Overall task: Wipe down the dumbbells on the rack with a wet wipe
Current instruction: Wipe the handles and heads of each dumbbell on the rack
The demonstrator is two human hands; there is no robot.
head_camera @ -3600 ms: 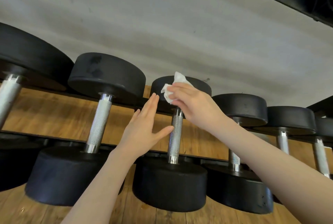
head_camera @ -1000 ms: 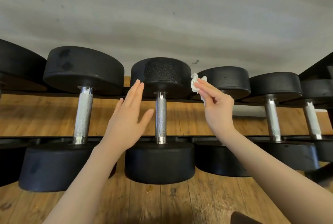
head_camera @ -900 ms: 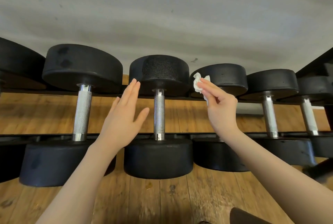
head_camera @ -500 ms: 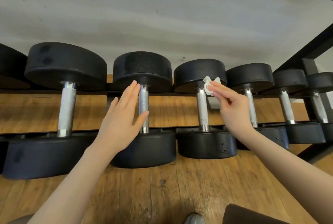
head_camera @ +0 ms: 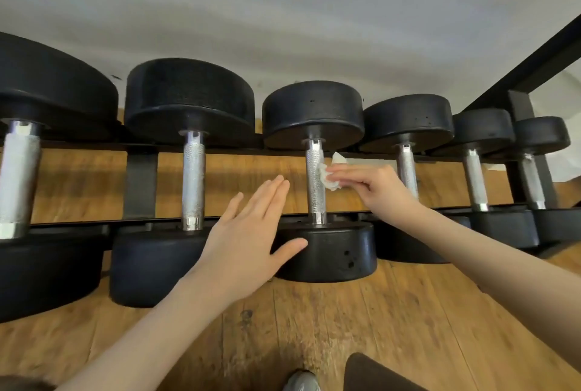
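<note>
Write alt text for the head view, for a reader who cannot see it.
A person's right hand presses a crumpled white wet wipe against the knurled steel handle of a black dumbbell on a rack. The left hand is held flat and open beside that dumbbell's near head; more dumbbells line the rack on both sides.

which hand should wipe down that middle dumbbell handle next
Right. The right hand already pinches the wet wipe against the knurled handle; the left hand is open, holding nothing.

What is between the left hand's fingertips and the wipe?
In the head view, one dumbbell's metal handle stands between left hand and wipe.
</note>
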